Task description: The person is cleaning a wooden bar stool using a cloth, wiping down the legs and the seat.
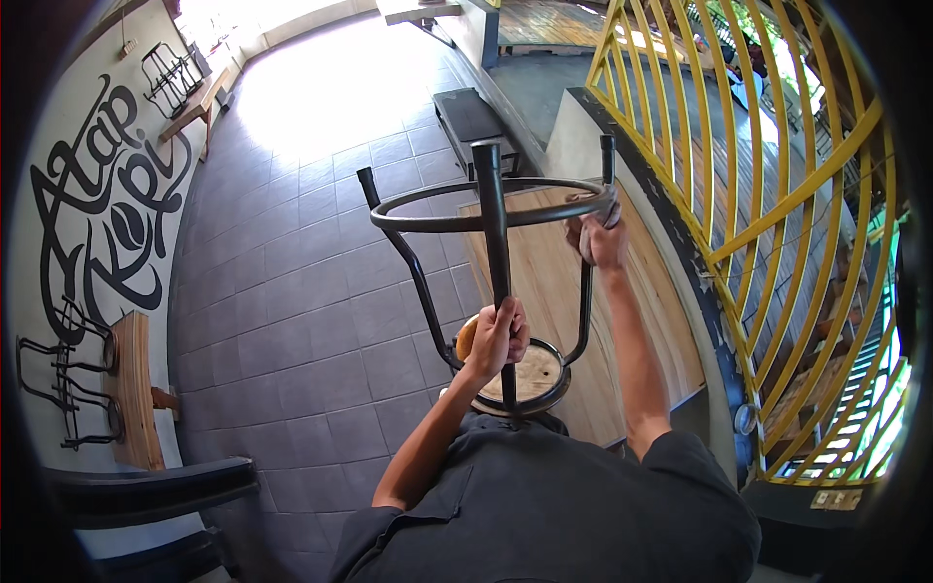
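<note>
A round stool with a black metal frame (pixel 425 294) is upside down before me, its legs pointing up and away. My left hand (pixel 501 337) grips the nearest leg around its lower part, just above the wooden underside of the seat (pixel 536 380). Farther up on the right, my right hand (pixel 606 239) holds a brownish cloth (pixel 579 232) against the frame, where the ring-shaped footrest (pixel 423 224) meets the right leg. Part of that leg is hidden behind the cloth and fingers. An orange-yellow rounded thing (pixel 465 337) shows partly behind my left hand.
A wooden tabletop (pixel 656 321) lies beneath and right of the stool. Beyond it is a low black bench-like unit (pixel 470 116). A yellow metal railing (pixel 729 240) runs along the right. At left, stools (pixel 80 379) rest against a wooden counter (pixel 135 393); grey floor tiles (pixel 306 313) lie between.
</note>
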Demonstrator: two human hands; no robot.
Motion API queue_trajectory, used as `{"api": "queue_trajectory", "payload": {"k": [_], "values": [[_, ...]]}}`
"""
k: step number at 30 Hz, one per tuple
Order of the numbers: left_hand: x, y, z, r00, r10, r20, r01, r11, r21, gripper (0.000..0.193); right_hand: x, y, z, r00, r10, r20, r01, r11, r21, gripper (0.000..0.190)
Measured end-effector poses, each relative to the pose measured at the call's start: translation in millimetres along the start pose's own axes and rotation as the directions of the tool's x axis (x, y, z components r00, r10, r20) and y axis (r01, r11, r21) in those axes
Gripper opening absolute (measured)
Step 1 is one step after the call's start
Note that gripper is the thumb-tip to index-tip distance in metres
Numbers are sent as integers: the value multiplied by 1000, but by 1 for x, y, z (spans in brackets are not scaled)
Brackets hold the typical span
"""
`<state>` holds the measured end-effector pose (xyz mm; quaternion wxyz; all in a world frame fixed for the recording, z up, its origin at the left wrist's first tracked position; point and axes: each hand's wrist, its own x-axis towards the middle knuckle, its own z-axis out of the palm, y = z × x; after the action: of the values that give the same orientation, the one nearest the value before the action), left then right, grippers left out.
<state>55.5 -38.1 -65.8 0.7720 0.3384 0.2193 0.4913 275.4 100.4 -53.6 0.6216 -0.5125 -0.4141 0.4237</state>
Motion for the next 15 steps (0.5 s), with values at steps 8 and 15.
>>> {"api": "queue_trajectory", "payload": {"k": [8,15], "values": [[-6,2,-17,991,65,-119,-66,998,-5,53,-75,84,-20,1000,24,-17,-29,917,-399,20],[-4,13,-19,992,61,-108,-68,996,-63,55,-149,141,-73,986,166,32,-149,941,-305,17]]}}
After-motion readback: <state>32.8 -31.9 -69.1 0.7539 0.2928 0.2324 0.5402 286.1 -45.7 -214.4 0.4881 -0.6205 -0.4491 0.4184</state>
